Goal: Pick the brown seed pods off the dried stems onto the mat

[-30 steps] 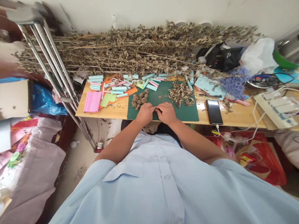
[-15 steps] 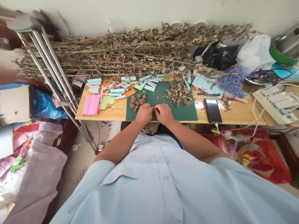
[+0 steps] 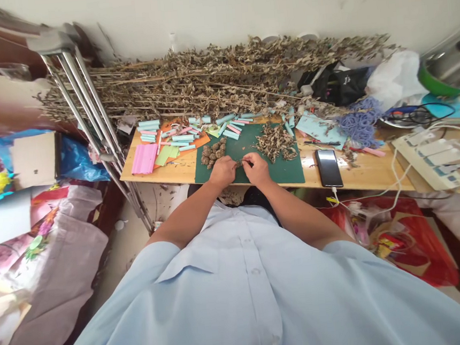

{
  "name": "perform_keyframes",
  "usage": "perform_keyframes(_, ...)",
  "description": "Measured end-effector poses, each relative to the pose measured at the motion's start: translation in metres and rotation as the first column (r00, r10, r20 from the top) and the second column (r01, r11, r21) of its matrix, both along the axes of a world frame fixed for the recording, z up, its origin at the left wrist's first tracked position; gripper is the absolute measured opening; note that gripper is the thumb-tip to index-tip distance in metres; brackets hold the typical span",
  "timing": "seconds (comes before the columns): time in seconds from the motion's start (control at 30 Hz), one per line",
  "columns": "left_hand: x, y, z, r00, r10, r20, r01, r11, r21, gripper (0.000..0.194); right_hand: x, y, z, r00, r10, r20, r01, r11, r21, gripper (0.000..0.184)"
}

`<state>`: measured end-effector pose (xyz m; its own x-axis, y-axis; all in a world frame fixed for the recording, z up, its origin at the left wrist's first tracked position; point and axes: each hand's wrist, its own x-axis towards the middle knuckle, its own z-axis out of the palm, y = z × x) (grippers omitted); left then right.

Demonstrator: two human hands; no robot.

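Over the near edge of the green mat (image 3: pixel 235 148), my left hand (image 3: pixel 223 172) and my right hand (image 3: pixel 256 169) face each other with fingers pinched. Between their fingertips is a small piece of dried leaf (image 3: pixel 239 163), mostly hidden by the fingers. Beyond my left hand lies a cluster of brown rolled leaf balls (image 3: pixel 213 152). A loose pile of dried leaves (image 3: pixel 276 142) rests on the mat to the right of my right hand.
Long dried plant stalks (image 3: pixel 190 82) lie along the back. Blue paper rolls (image 3: pixel 182 138) and pink paper (image 3: pixel 144 159) are at left on the wooden table (image 3: pixel 133 172). At right are a phone (image 3: pixel 328 167) and a power strip (image 3: pixel 426 160); a metal crutch (image 3: pixel 91 104) stands left.
My hands have drawn slightly apart, the right one moving a little to the right, so the leaf piece shows between the fingertips. The camera view has shifted slightly.
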<state>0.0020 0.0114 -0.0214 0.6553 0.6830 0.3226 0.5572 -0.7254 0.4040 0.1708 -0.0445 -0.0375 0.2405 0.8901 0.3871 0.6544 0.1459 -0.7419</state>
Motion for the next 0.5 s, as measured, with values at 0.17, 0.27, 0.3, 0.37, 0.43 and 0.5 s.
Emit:
perform_keyframes(0.17,-0.0017,0.003,-0.0017,1.0,-0.029,-0.002,0.029,0.999,0.027,0.029,-0.0005,0.0077,-0.0018,0.99,0.041,0.131,-0.04,0.999,-0.012,0.014)
perform_keyframes(0.27,-0.0016,0.0051,-0.0019,1.0,-0.022,0.004,0.022,0.999,0.027,0.028,-0.0013,0.0088,-0.0007,0.968,0.142,0.206,-0.14,0.99,-0.024,0.022)
perform_keyframes(0.3,-0.0015,0.0057,-0.0018,1.0,-0.018,0.007,0.018,1.0,0.02,0.027,-0.0014,0.0081,0.0002,0.961,0.172,0.219,-0.171,0.985,-0.025,0.024)
perform_keyframes(0.37,-0.0011,0.0064,-0.0013,1.0,-0.001,0.017,0.001,1.0,0.003,0.024,-0.0014,0.0057,0.0024,0.944,0.224,0.242,-0.227,0.974,-0.018,0.028)
perform_keyframes(0.43,-0.0009,0.0068,-0.0007,0.998,0.037,0.044,-0.037,0.999,-0.009,0.02,-0.0013,0.0032,0.0043,0.928,0.262,0.264,-0.27,0.963,-0.007,0.032)
perform_keyframes(0.5,-0.001,0.0074,-0.0004,0.994,0.081,0.07,-0.08,0.997,-0.025,0.016,-0.0015,0.0019,0.0054,0.917,0.279,0.285,-0.289,0.957,-0.006,0.033)
